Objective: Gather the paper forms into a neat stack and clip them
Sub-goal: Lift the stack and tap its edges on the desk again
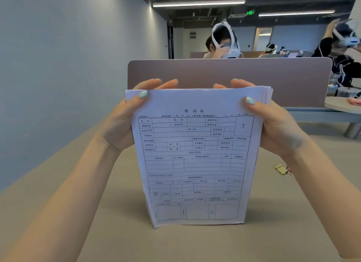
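Forms [195,160] hide fingers; clips [282,169] perhaps blurred.

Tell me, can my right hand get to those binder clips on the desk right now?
Probably not yet. The right hand is gripping the paper stack upright with the left hand. The binder clips lie unobstructed just below that wrist, once it lets go.

— How does the stack of forms [195,160] stand?
— Upright on its bottom edge on the tan surface [117,232], printed grid facing the camera, sheets slightly fanned at the top right corner.
— And the clips?
— Gold binder clips [282,169] lie on the surface, right of the stack.
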